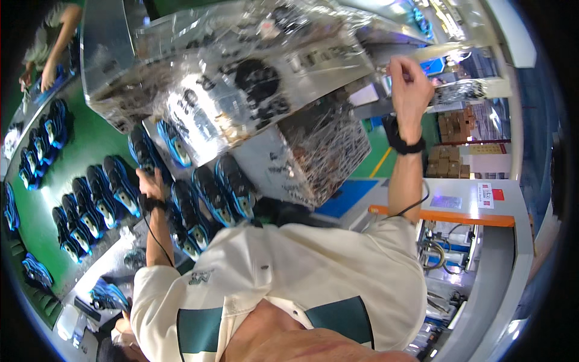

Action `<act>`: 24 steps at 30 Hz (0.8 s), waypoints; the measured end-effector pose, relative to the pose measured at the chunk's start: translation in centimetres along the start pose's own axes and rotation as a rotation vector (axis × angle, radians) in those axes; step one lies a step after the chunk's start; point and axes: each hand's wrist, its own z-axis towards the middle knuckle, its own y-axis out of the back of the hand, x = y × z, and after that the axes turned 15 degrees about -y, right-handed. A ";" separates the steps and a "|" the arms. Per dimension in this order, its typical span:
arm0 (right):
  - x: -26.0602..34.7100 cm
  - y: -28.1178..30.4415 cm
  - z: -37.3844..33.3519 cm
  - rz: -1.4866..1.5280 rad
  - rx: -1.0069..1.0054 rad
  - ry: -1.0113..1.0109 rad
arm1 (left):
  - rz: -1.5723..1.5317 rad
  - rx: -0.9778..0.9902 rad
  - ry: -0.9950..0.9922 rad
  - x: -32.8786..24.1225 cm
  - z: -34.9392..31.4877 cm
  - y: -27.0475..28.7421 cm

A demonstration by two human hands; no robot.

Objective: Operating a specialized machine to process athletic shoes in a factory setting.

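Note:
My left hand [151,184] is closed at the near end of a black and blue sports shoe [140,146], beside the plastic-wrapped metal machine [265,84]. Black shoes with bright blue soles stand in rows around that hand, including a close group [102,196] to its left and a pair [232,184] to its right. My right hand [411,87] is raised beyond the machine's right end, thumb and fingers pinched together. What they hold, if anything, is too small to make out. A black band circles each wrist, with a thin cord running along the forearm.
A green work surface [84,151] carries the shoes. Below the machine sits a plastic-wrapped box section [325,145]. On the right stands a grey cabinet [500,241] with an orange edge and cables inside. Cartons [455,127] fill shelves behind. Another person's arms [54,51] show at far left.

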 end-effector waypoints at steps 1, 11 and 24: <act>-2.0 -0.8 -2.7 0.030 0.011 -0.056 | 0.016 0.027 0.029 0.9 0.1 -0.3; -16.3 -2.5 -21.7 -0.407 0.190 -0.150 | -0.004 -0.020 -0.224 4.2 2.5 -1.2; -15.4 -1.3 -22.0 -0.277 0.178 -0.106 | -0.522 -0.453 -0.281 -17.2 4.6 18.9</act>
